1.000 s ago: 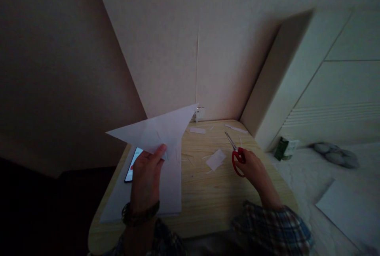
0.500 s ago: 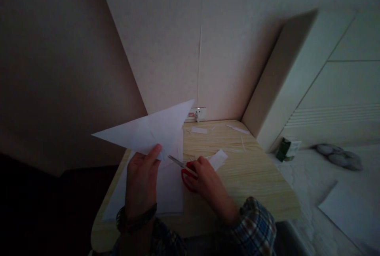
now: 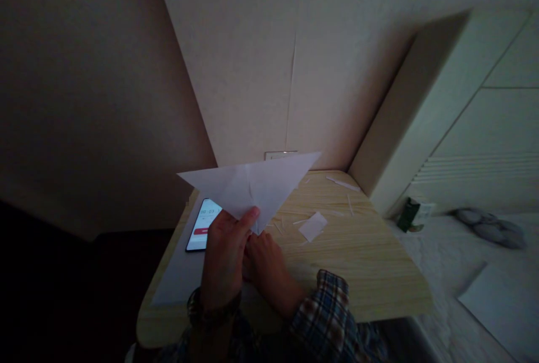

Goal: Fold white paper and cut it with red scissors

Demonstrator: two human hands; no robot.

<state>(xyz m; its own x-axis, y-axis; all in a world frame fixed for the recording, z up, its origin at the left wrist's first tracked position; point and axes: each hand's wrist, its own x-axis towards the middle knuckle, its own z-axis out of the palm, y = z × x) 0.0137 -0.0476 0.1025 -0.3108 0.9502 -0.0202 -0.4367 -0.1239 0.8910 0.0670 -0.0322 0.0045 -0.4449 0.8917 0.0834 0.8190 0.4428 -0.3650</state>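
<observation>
My left hand (image 3: 225,256) pinches the lower point of a folded white paper triangle (image 3: 256,183) and holds it up above the wooden table (image 3: 357,262). A watch sits on that wrist. My right hand (image 3: 269,270) is closed and pressed against the left one just under the paper's tip. The red scissors that it held a moment ago are hidden behind my hands. A plaid sleeve covers the right forearm.
A lit phone (image 3: 205,223) lies at the table's left on a flat white sheet (image 3: 181,278). A paper scrap (image 3: 313,226) and thin strips lie mid-table. A green box (image 3: 407,214), a grey bundle (image 3: 488,227) and another sheet (image 3: 497,307) are on the bed to the right.
My right hand came from the table's right side with the scissors to the paper's tip beside my left hand. The triangle shifted right, uncovering the phone.
</observation>
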